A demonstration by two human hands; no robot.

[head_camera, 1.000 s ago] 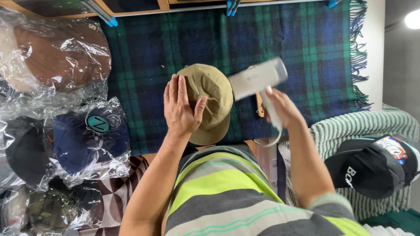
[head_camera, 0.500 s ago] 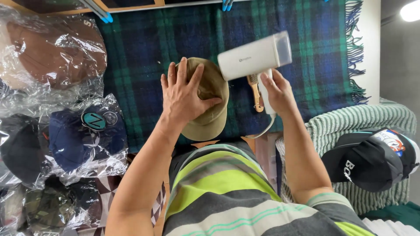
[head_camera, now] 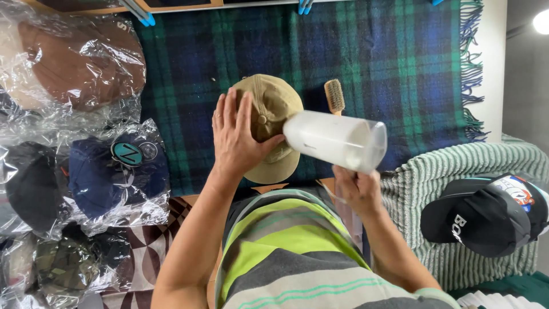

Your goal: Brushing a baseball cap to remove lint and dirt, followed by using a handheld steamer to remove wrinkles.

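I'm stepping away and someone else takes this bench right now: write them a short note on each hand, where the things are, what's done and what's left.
Left hand: flat on the tan cap, fingers spread over its crown, holding it down on the plaid blanket.
Right hand: gripping the handle of the white handheld appliance, its head aimed at the cap's side and close to it.
Wooden brush lies on the blanket just beyond the cap, untouched.
Done: cannot tell how much of the cap is treated.
Left: bagged caps wait on the left; a black cap sits on the striped cloth at right.
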